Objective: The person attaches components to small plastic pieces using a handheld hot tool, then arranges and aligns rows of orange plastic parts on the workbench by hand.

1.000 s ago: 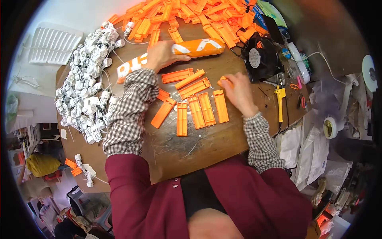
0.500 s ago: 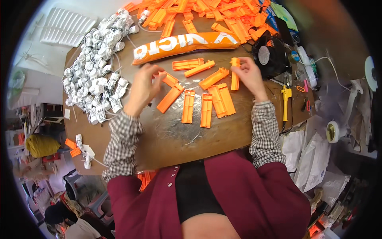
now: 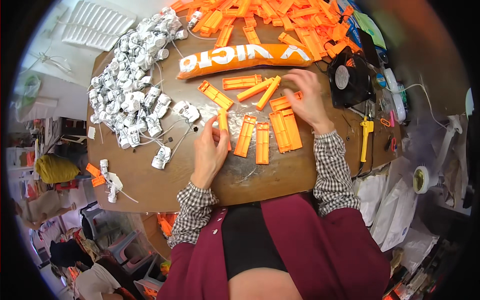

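Near the middle of the brown table, my left hand [image 3: 210, 152] pinches a narrow orange plastic casing [image 3: 223, 124], which stands on its edge. My right hand [image 3: 307, 100] hovers over the right side of the laid-out casings, fingers apart and slightly blurred; its thumb is close to an orange casing [image 3: 281, 103]. Several more open trough-shaped casings lie between the hands, among them a pair side by side [image 3: 285, 131], two upright ones [image 3: 245, 136] and a slanted one [image 3: 215, 95]. A thin orange piece [image 3: 269, 93] leans against another [image 3: 253, 90].
An orange printed pouch [image 3: 245, 56] lies beyond the casings, before a large orange heap [image 3: 285, 12]. White fittings with wires [image 3: 132, 95] are piled at left. On the right are a black fan [image 3: 352, 77] and a yellow hot-tool handle [image 3: 366, 137]. A person [image 3: 97, 280] is at lower left.
My left hand has moved right and nearer and now grips an orange casing, uncovering white fittings at its left. My right hand has let go of its orange piece and opened.
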A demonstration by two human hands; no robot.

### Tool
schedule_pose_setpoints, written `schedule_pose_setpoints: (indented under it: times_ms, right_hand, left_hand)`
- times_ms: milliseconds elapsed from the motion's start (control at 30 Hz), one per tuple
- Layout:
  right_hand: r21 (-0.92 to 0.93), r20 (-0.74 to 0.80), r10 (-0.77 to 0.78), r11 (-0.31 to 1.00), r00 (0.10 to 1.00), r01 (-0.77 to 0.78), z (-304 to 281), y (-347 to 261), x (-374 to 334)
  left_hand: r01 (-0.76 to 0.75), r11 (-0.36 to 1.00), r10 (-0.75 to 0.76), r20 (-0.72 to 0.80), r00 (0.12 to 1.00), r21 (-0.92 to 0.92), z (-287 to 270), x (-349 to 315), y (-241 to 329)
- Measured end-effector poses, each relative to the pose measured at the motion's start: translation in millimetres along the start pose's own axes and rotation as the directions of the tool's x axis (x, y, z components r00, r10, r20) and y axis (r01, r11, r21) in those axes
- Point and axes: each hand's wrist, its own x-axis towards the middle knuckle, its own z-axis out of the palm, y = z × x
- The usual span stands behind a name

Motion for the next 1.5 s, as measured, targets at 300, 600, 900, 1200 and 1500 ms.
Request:
schedule_pose_setpoints:
  times_ms: [300,600,900,1200,1500]
  right_hand:
    - [0.167,0.514,-0.186,0.979,0.837,0.115,13.0,-20.5,22.3]
    - [0.085,0.350,-0.093,0.994,0.932,0.067,49.0,-37.3,11.3]
    - [0.219,0.250,-0.243,0.957,0.937,0.190,73.3,-63.2,71.3]
    - [0.135,0.323,-0.339,0.941,0.884,0.311,122.1,-106.9,63.1]
    - [0.388,0.254,-0.029,0.919,0.967,-0.074,83.6,-91.0,50.8]
  left_hand:
    - [-0.133,0.963,0.184,-0.211,0.960,0.235,-20.3,42.4,-32.3]
    - [-0.118,0.923,0.252,-0.343,0.905,0.367,-15.5,63.5,-53.8]
    - [-0.033,0.977,0.080,-0.215,0.973,0.212,-28.9,51.6,-34.6]
    - [0.019,0.990,0.029,-0.341,0.940,0.137,-30.1,37.8,-52.3]
    - [-0.133,0.976,0.155,-0.119,0.981,0.172,-50.8,39.8,-23.4]
